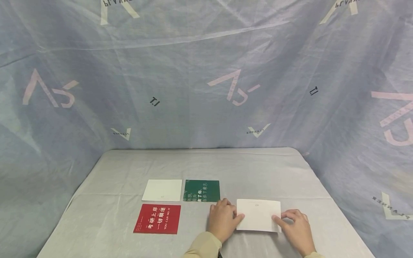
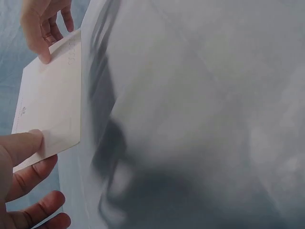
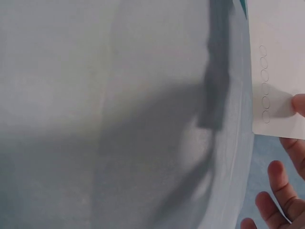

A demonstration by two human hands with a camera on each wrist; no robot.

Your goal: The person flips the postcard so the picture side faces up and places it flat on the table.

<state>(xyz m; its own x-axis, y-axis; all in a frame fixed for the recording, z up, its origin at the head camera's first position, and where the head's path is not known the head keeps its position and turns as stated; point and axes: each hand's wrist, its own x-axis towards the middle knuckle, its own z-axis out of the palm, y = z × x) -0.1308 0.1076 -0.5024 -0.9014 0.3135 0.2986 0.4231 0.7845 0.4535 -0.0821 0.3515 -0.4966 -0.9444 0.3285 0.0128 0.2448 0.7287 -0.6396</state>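
Observation:
Both hands hold a white postcard above the front right part of the table. The left hand pinches its left edge, thumb on the upper face and fingers beneath. At the opposite edge the right hand grips it between thumb and fingers. In the right wrist view the postcard shows a row of small printed circles along one side, and the right hand has its other fingers spread below. A shadow of the card and hands falls on the cloth in both wrist views.
Left of the hands lie a red card with white lettering, a white card behind it, and a green card close to the left hand. A pale cloth covers the table. Grey-blue printed curtains hang around it.

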